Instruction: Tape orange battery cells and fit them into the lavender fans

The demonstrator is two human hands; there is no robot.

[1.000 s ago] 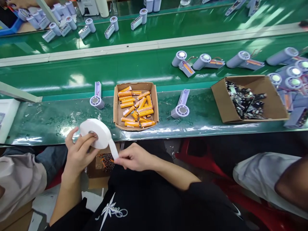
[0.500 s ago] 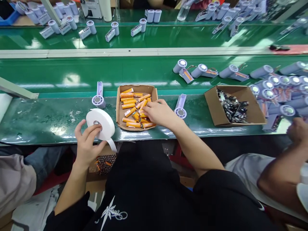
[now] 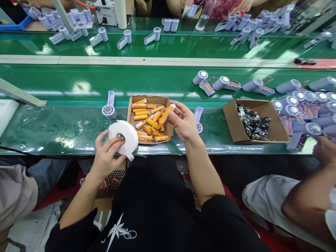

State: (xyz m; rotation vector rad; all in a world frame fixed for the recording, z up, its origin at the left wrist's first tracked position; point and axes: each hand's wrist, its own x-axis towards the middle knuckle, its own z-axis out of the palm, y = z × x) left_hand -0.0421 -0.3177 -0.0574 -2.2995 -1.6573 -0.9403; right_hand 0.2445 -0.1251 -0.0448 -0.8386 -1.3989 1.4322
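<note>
My left hand [image 3: 107, 155] is closed on a roll of white tape [image 3: 129, 138], fingers at its core, with a short loose end hanging at the bottom. Between the thumb and fingers of my right hand [image 3: 183, 120] is an orange cylindrical battery [image 3: 167, 113], tilted above the box. Below it, a shallow cardboard box [image 3: 129, 115] holds several more orange batteries [image 3: 141, 117]. A lilac fan-like housing [image 3: 109, 111] lies left of the box. Another lilac housing [image 3: 198, 115] sits behind my right hand, partly hidden by it.
A cardboard box of small dark circuit parts [image 3: 253, 122] stands to the right, beside a crowd of lilac housings [image 3: 301, 101]. A co-worker's hand [image 3: 325, 150] is at the right edge. More housings line the green conveyor [image 3: 105, 78] and the far bench. Another person's hands are across it.
My right hand has lifted an orange battery out of the box. My left hand has moved right with the tape roll, closer to the box.
</note>
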